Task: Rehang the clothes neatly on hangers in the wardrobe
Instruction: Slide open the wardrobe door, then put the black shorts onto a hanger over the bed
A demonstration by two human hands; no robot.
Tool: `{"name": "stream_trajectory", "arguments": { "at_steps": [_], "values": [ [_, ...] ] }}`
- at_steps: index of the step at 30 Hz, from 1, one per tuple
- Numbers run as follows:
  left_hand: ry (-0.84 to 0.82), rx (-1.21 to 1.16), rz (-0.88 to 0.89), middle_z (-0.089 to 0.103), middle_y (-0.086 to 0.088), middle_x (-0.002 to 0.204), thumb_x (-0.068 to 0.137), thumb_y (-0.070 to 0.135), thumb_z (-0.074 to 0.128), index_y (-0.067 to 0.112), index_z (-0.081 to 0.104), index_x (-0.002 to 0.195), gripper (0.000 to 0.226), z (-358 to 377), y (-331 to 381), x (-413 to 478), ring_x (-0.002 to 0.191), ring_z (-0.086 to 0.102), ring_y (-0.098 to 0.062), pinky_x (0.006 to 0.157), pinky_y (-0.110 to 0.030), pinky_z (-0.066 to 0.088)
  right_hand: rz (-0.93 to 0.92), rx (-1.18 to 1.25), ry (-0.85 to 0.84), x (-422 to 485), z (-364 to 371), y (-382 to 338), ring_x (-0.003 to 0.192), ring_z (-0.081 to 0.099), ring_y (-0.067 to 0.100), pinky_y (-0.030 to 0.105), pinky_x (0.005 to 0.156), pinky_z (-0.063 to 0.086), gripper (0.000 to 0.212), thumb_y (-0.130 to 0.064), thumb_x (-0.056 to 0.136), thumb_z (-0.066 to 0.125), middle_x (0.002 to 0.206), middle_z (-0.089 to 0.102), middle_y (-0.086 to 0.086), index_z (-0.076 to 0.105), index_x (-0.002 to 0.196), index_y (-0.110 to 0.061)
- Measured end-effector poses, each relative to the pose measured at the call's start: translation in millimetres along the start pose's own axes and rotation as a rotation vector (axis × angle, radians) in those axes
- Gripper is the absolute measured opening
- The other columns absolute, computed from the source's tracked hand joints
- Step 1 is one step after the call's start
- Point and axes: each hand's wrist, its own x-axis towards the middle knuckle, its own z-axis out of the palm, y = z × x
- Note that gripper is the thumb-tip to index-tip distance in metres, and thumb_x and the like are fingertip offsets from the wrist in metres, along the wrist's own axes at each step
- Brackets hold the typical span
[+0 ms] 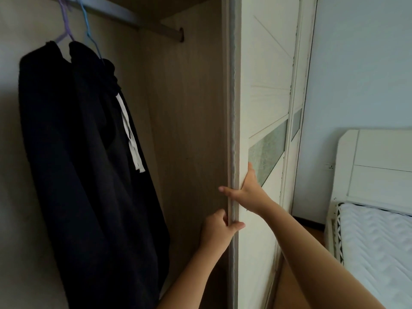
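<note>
We find the wardrobe (189,108) dim and shadowed, the right wall (356,63) daylit; edges bow, detail is soft.

Two bare forearms reach in, one from 6 o'clock, the broader one from 5 o'clock. The left hand (219,228) and right hand (245,188) are bare too, to the fingertips.
</note>
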Motion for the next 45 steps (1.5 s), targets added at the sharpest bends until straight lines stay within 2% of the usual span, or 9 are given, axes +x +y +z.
{"name": "stream_trajectory", "arguments": {
  "at_steps": [8, 13, 19, 25, 28, 31, 35, 39, 45],
  "values": [
    [0.075, 0.030, 0.035, 0.069, -0.005, 0.094, 0.079, 0.044, 0.064, 0.011, 0.057, 0.098, 0.039, 6.7, -3.2, -4.2, 0.084, 0.066, -0.018, 0.070, -0.024, 0.050, 0.002, 0.019, 0.013, 0.3, 1.9, 1.5, 0.142, 0.017, 0.035, 0.051, 0.113, 0.027, 0.117, -0.055, 0.067, 0.070, 0.158, 0.000, 0.007, -0.014, 0.144, -0.026],
    [0.049, 0.005, -0.009, 0.067, -0.003, 0.099, 0.080, 0.048, 0.061, 0.014, 0.056, 0.103, 0.041, 5.4, 0.6, -11.2, 0.090, 0.064, -0.019, 0.079, -0.033, 0.054, -0.001, 0.055, 0.041, -4.8, 2.5, -2.1, 0.142, 0.018, 0.033, 0.048, 0.113, 0.027, 0.112, -0.051, 0.071, 0.069, 0.158, 0.003, 0.005, -0.011, 0.145, -0.023],
    [0.001, -0.295, -0.045, 0.058, -0.001, 0.119, 0.082, 0.035, 0.063, 0.017, 0.049, 0.123, 0.046, -37.6, 6.5, -39.6, 0.107, 0.058, -0.014, 0.084, -0.021, 0.046, 0.030, 0.118, 0.130, -35.0, 5.3, -13.7, 0.131, 0.039, 0.029, 0.043, 0.105, 0.040, 0.088, -0.047, 0.076, 0.066, 0.147, 0.034, 0.011, 0.019, 0.144, -0.015],
    [0.393, -0.171, 0.300, 0.060, 0.011, 0.107, 0.081, 0.036, 0.061, 0.024, 0.058, 0.109, 0.031, -123.6, 9.2, -83.0, 0.096, 0.055, 0.006, 0.077, -0.001, 0.041, -0.320, 0.065, 0.528, -88.4, 21.7, -57.2, 0.132, 0.036, 0.017, 0.026, 0.104, 0.030, 0.054, -0.020, 0.085, 0.060, 0.142, 0.036, 0.006, 0.037, 0.134, -0.013],
    [0.592, -0.046, 0.463, 0.062, 0.010, 0.102, 0.080, 0.043, 0.052, 0.020, 0.060, 0.105, 0.035, -166.7, 17.3, -99.8, 0.099, 0.055, 0.003, 0.083, -0.001, 0.039, -0.433, 0.106, 0.461, -96.1, 30.1, -87.7, 0.119, 0.044, 0.010, 0.025, 0.099, 0.037, 0.041, -0.016, 0.086, 0.058, 0.129, 0.047, 0.002, 0.044, 0.124, -0.014],
    [0.788, 0.065, 0.590, 0.061, 0.002, 0.100, 0.083, 0.032, 0.054, 0.012, 0.061, 0.103, 0.030, -209.0, 27.0, -108.4, 0.097, 0.054, -0.002, 0.083, -0.005, 0.040, -0.501, 0.155, 0.291, -96.4, 37.0, -121.9, 0.101, 0.050, 0.003, 0.020, 0.089, 0.042, 0.031, -0.016, 0.087, 0.057, 0.110, 0.053, -0.007, 0.049, 0.117, -0.016],
    [1.032, 0.154, 0.653, 0.061, -0.008, 0.103, 0.085, 0.023, 0.054, 0.005, 0.062, 0.104, 0.027, -263.7, 38.3, -110.0, 0.098, 0.057, -0.017, 0.085, -0.022, 0.045, -0.599, 0.178, 0.132, -89.9, 40.9, -176.0, 0.083, 0.051, -0.007, 0.006, 0.071, 0.042, 0.020, -0.016, 0.088, 0.055, 0.089, 0.051, -0.021, 0.052, 0.108, -0.019],
    [1.117, 0.241, 0.594, 0.059, -0.011, 0.111, 0.083, 0.027, 0.053, 0.008, 0.062, 0.109, 0.033, -306.7, 44.2, -96.8, 0.103, 0.056, -0.025, 0.087, -0.027, 0.041, -0.638, 0.264, 0.115, -76.2, 40.1, -233.8, 0.080, 0.051, -0.004, 0.007, 0.070, 0.040, 0.015, -0.019, 0.089, 0.054, 0.085, 0.051, -0.019, 0.052, 0.104, -0.018],
    [1.028, 0.256, 0.489, 0.058, -0.012, 0.112, 0.078, 0.036, 0.045, 0.011, 0.060, 0.115, 0.047, -336.9, 43.4, -71.5, 0.102, 0.058, -0.029, 0.083, -0.035, 0.046, -0.584, 0.340, 0.157, -42.3, 44.7, -301.0, 0.087, 0.055, 0.012, 0.024, 0.073, 0.041, 0.032, -0.032, 0.085, 0.059, 0.089, 0.058, -0.005, 0.054, 0.110, -0.013]
  ]
}}
